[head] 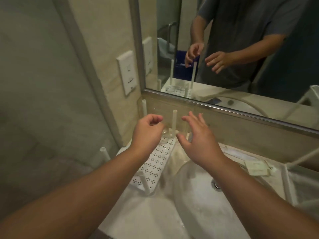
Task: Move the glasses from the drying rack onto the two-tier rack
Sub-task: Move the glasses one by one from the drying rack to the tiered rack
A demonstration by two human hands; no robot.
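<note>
Reaching w/ fingers spread, right hand [196, 135] open; left hand [146, 130] loosely curled, both empty. Glasses [165, 133] (clear, hard to see) sit between them, far end of perforated rack [155, 163]. Next: close around one glass.

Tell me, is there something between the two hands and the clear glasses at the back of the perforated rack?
Partly. A white upright post of the rack rises between the left hand and the right hand, just in front of the glasses. Both hands are open and empty. Blur hides the glasses' exact outlines.
</note>
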